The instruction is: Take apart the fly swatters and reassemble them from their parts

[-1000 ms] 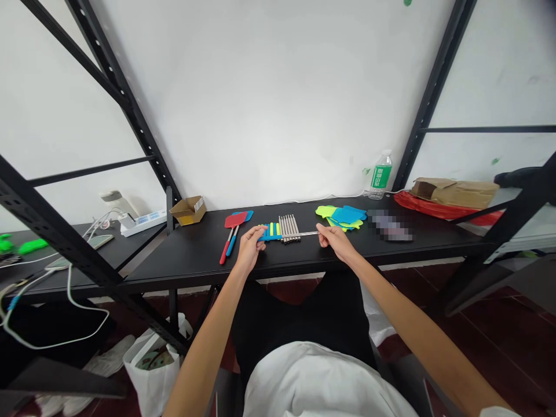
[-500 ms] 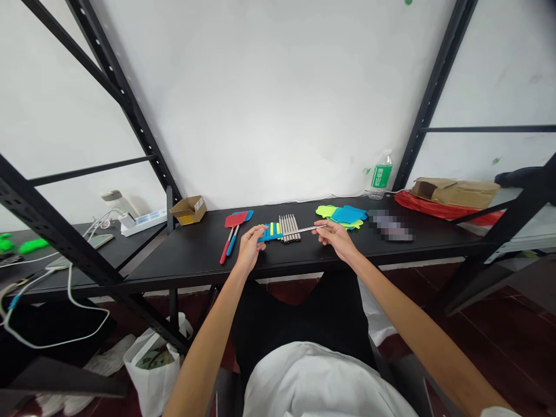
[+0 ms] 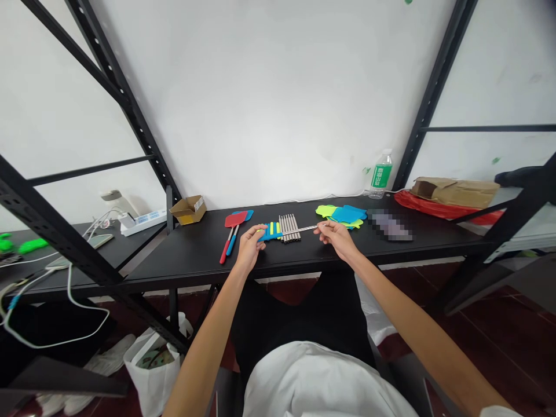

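Across the table's front I hold a fly swatter handle with a blue grip and thin metal rod (image 3: 306,229) between my hands. My left hand (image 3: 251,241) is closed around the blue grip end. My right hand (image 3: 334,235) pinches the far end of the rod. Behind and under it lies a row of similar handles with yellow and blue grips (image 3: 273,228) and silver rods (image 3: 289,222). To the left rest a red fly swatter (image 3: 236,219) and a blue fly swatter (image 3: 233,246). A pile of blue and yellow-green swatter heads (image 3: 348,214) lies beyond my right hand.
A small open cardboard box (image 3: 188,211) stands at the table's back left. At the back right is a water bottle (image 3: 380,175), with a blurred-out item (image 3: 391,226) before it. Brown packaging (image 3: 456,192) sits on a red bag (image 3: 406,200). Black shelf posts (image 3: 428,110) flank the table.
My right hand has shifted very slightly to the right along the rod's end. My left hand keeps its hold on the grip, and everything else stays put.
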`<state>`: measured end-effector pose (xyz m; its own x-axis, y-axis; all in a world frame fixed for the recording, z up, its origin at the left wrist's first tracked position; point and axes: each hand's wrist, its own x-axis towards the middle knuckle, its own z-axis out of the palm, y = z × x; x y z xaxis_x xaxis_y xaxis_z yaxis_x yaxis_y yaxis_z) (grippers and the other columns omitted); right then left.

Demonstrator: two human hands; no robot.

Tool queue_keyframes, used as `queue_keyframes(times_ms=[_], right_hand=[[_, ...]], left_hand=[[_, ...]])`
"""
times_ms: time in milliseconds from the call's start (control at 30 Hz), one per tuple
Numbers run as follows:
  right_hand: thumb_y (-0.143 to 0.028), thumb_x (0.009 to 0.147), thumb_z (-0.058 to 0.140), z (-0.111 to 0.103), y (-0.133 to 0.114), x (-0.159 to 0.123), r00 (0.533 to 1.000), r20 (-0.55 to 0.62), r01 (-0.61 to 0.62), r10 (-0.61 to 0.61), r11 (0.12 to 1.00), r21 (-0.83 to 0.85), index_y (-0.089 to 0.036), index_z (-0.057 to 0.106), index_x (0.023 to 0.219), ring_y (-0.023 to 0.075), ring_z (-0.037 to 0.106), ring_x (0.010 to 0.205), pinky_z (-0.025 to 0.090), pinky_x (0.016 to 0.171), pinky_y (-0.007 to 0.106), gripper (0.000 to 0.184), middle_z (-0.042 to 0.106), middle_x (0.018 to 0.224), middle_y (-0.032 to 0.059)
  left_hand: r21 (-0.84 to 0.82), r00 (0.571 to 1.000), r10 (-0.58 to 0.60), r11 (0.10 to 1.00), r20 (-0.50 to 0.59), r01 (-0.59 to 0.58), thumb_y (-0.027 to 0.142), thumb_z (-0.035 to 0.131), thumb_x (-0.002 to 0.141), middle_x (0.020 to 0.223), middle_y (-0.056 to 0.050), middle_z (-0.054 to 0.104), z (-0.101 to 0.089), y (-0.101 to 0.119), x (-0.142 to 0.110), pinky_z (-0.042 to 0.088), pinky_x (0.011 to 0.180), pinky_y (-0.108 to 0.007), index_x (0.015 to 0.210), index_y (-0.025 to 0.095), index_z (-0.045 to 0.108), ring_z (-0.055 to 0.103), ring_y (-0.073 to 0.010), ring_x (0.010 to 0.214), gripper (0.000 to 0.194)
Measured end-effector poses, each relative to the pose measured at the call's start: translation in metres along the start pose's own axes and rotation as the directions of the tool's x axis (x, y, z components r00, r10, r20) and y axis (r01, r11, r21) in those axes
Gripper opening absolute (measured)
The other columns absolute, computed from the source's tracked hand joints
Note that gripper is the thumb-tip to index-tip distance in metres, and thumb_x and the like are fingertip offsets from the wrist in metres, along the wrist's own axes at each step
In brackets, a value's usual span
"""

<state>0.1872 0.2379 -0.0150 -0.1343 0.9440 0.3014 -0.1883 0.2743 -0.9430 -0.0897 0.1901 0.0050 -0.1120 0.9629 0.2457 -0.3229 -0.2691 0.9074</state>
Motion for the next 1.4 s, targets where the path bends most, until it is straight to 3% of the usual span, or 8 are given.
queue_keyframes(times_ms=[433,567,667,867,1133,1400], right_hand=[[-0.06,0.076,0.073,0.0028,-0.004,-0.0032,1.0,0.003,-0.002,0.002,1.0,0.007,-0.02,0.051,0.061,0.0098,0.048,0.05,0.035,0.045,0.024,0.048,0.056,0.058,-0.0007],[-0.061,0.078,0.071,0.0032,-0.0023,-0.0023,1.0,-0.017,0.005,-0.006,1.0,-0.014,-0.02,0.053,0.059,0.0101,0.045,0.048,0.034,0.044,0.024,0.048,0.05,0.052,-0.0015],[-0.061,0.078,0.07,0.0035,-0.0035,-0.0029,1.0,-0.022,-0.001,0.001,1.0,-0.007,-0.02,0.059,0.065,0.0103,0.047,0.049,0.034,0.044,0.024,0.044,0.056,0.057,0.0],[-0.049,0.072,0.078,0.0026,-0.0071,-0.0036,0.999,-0.042,-0.021,0.023,0.999,0.036,-0.02,0.071,0.098,0.0108,0.053,0.056,0.037,0.045,0.024,0.038,0.072,0.085,0.0055],[-0.045,0.071,0.08,0.0017,-0.0044,-0.0017,0.999,-0.036,-0.009,0.011,0.998,0.065,-0.019,0.071,0.094,0.01,0.053,0.058,0.038,0.046,0.022,0.036,0.073,0.088,0.0064],[-0.05,0.071,0.08,0.004,-0.0062,-0.0034,0.998,-0.052,-0.017,0.022,0.997,0.081,-0.018,0.068,0.075,0.0099,0.052,0.056,0.037,0.046,0.022,0.034,0.069,0.075,0.0046]], left_hand=[[0.008,1.0,0.008,1.0,0.009,-0.008,0.028,0.078,0.07,0.055,0.009,0.031,-0.002,-0.0017,0.0012,0.03,0.049,-0.02,0.093,0.017,0.072,0.027,-0.0041,0.046,0.027],[0.006,1.0,0.008,1.0,0.006,-0.008,0.028,0.078,0.07,0.055,0.009,0.032,-0.0012,-0.0009,0.001,0.03,0.049,-0.02,0.093,0.016,0.072,0.027,-0.0041,0.047,0.026],[0.003,1.0,0.012,1.0,0.008,-0.012,0.027,0.078,0.07,0.056,0.008,0.032,-0.0009,-0.0006,0.0006,0.029,0.049,-0.02,0.092,0.016,0.072,0.027,-0.0042,0.048,0.026],[0.005,1.0,0.007,1.0,0.008,-0.007,0.028,0.077,0.071,0.054,0.009,0.031,-0.0008,-0.0004,0.0,0.029,0.049,-0.02,0.093,0.016,0.071,0.028,-0.0045,0.047,0.026],[-0.009,1.0,0.004,1.0,0.003,-0.004,0.028,0.076,0.072,0.052,0.009,0.031,-0.001,0.0001,0.0002,0.029,0.049,-0.02,0.094,0.015,0.07,0.027,-0.0046,0.047,0.026],[-0.003,1.0,0.007,1.0,0.013,-0.007,0.028,0.076,0.073,0.053,0.009,0.032,-0.0021,-0.0011,0.0009,0.029,0.049,-0.02,0.095,0.015,0.07,0.027,-0.0046,0.048,0.026]])
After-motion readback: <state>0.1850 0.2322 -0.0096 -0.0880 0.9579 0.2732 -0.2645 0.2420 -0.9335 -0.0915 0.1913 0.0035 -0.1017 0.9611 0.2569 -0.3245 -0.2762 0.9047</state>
